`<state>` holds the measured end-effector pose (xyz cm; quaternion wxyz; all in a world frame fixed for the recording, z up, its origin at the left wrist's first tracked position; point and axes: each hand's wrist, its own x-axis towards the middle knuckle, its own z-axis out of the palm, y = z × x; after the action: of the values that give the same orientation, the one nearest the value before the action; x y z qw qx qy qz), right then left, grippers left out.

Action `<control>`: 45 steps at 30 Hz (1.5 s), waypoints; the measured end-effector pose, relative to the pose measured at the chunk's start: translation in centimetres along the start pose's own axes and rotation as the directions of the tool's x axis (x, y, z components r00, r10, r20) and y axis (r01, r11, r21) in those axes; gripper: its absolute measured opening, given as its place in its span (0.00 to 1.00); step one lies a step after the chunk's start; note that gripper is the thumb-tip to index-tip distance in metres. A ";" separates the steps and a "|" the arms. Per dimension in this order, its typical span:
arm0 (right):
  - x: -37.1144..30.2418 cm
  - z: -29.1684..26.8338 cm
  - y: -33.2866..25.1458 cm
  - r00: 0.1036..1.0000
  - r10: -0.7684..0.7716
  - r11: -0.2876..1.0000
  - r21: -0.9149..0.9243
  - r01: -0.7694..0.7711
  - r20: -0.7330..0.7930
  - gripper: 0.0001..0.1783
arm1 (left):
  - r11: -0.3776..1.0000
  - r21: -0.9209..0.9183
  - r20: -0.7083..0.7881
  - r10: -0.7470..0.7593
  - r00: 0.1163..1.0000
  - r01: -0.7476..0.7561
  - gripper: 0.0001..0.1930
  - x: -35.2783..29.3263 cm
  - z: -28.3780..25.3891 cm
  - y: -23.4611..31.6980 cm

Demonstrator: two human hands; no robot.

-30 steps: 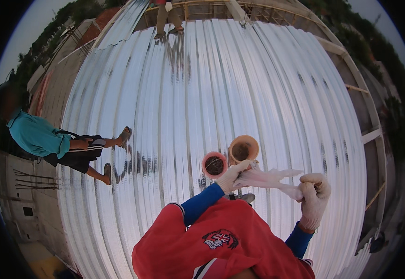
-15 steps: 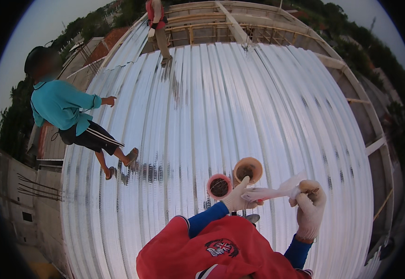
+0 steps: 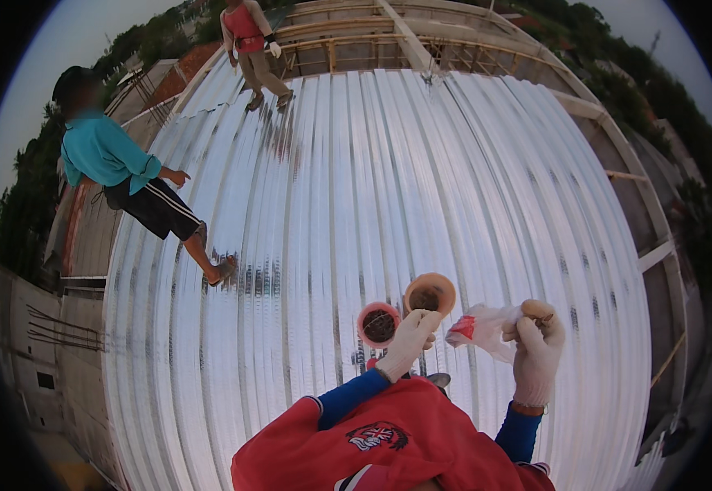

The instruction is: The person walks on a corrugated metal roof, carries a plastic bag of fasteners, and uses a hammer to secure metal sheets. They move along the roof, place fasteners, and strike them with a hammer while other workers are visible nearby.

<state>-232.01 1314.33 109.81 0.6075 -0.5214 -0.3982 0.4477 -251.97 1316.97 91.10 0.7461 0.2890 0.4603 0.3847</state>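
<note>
My right hand point(image 3: 539, 352), in a white work glove, is closed on a clear plastic bag point(image 3: 495, 329) with a red patch. The bag hangs out toward the left from my fingers. My left hand point(image 3: 411, 342), gloved too, is apart from the bag, its fingers curled together; whatever they may hold is hidden. Just beyond that hand stands an orange bucket point(image 3: 446, 286) with brownish contents low inside. Beside it, to the left, sits a pink-rimmed bucket point(image 3: 361, 327) filled with dark, thin pieces too small to name.
Shiny ribbed metal roof sheets point(image 3: 503, 204) spread under everything. A person in a teal shirt point(image 3: 106, 147) stands at the left; another in a red vest point(image 3: 245, 29) is at the far edge. Beyond the sheets lie open framing with beams point(image 3: 405, 37) and a concrete edge point(image 3: 617, 147).
My left hand has come off the bag and closed, nearer the orange bucket. The bag's free end has dropped loose. The red-vested person has moved left, and the teal-shirted person has shifted stance.
</note>
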 end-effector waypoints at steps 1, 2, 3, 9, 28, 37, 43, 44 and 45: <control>0.3 -0.5 0.1 1.000 0.008 1.000 -0.009 -0.008 -0.001 0.13 | 0.995 0.067 0.068 0.067 0.995 -0.071 0.26 -0.4 1.2 1.4; 0.5 -0.6 0.3 1.000 0.018 1.000 -0.011 -0.017 0.009 0.13 | 0.975 0.137 0.085 0.166 0.982 -0.177 0.26 -0.8 2.2 2.3; 0.7 -0.6 0.6 0.999 0.027 1.000 -0.013 -0.027 0.023 0.13 | 0.938 0.205 0.107 0.263 0.959 -0.280 0.26 -1.0 3.4 2.9; 1.0 0.0 2.1 0.994 0.109 0.993 -0.039 -0.108 0.027 0.13 | 0.640 0.629 0.250 0.371 0.894 -0.442 0.25 -1.5 6.3 5.2; 1.3 1.7 3.4 0.976 0.216 0.975 -0.063 -0.215 0.020 0.13 | 0.416 0.805 0.309 0.315 0.897 -0.424 0.16 3.2 1.8 0.0; 0.7 0.2 4.9 0.965 0.262 0.957 -0.120 -0.264 -0.030 0.13 | 0.628 0.731 0.068 0.325 0.943 -0.269 0.14 3.9 -0.6 1.0; 0.2 -0.3 5.2 0.949 0.316 0.921 -0.241 -0.307 -0.001 0.14 | 0.774 0.533 0.109 0.336 0.936 -0.340 0.09 5.5 -1.3 -0.1; 0.3 -0.8 5.2 0.948 0.318 0.916 -0.253 -0.312 -0.017 0.14 | 0.783 0.527 0.140 0.303 0.943 -0.330 0.10 5.4 -1.2 0.5; 0.4 -1.4 5.3 0.947 0.320 0.911 -0.263 -0.317 -0.033 0.14 | 0.792 0.521 0.171 0.268 0.948 -0.317 0.10 4.9 -1.3 1.4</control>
<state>-231.27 1314.65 104.40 0.4488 -0.6535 -0.3675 0.4863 -252.19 1321.97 89.41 0.5845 0.5724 0.4665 0.3363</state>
